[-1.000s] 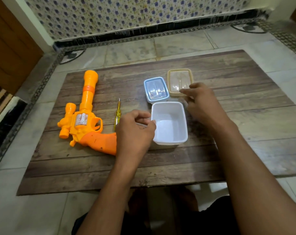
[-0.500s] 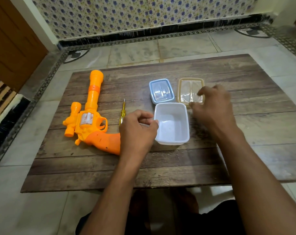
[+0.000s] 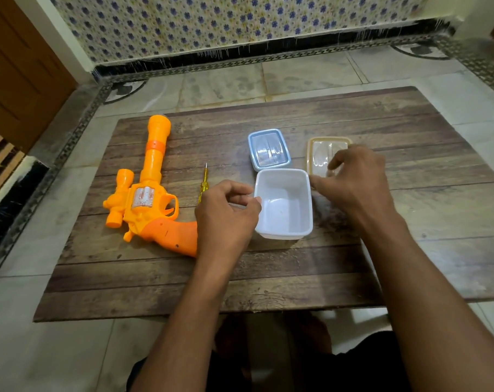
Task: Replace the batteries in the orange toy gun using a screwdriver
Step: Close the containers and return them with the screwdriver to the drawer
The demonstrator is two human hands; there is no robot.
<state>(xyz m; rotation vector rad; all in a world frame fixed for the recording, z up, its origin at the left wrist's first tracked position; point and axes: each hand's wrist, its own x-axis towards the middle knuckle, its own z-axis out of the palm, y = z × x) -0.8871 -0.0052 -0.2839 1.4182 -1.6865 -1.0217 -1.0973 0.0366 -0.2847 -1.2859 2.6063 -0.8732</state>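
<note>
1. One orange toy gun [image 3: 148,198] lies flat on the left part of the wooden board [image 3: 410,250]. Its long axis runs away from me, muzzle at the far end, leaning a little right; the grip points back toward me and to the right, its end hidden behind my left hand.
2. One screwdriver [image 3: 203,184] with a clear yellow handle lies just right of the gun, close to parallel with the barrel, metal tip pointing away from me. Its handle end goes under my left hand.
3. My left hand [image 3: 226,219] is curled, thumb and forefinger pinching the left rim of the white tub.
4. One open white tub [image 3: 282,205] sits near the middle of the board, long side running away from me.
5. One blue-rimmed box [image 3: 269,149] with a clear lid sits just beyond the tub; I cannot tell whether they touch.
6. One beige-rimmed box [image 3: 319,154], also clear-lidded, sits to the right of the blue one, apart from it.
7. My right hand [image 3: 356,182] hangs over the beige box's near corner, fingers bent; I cannot tell whether they grip it.
</note>
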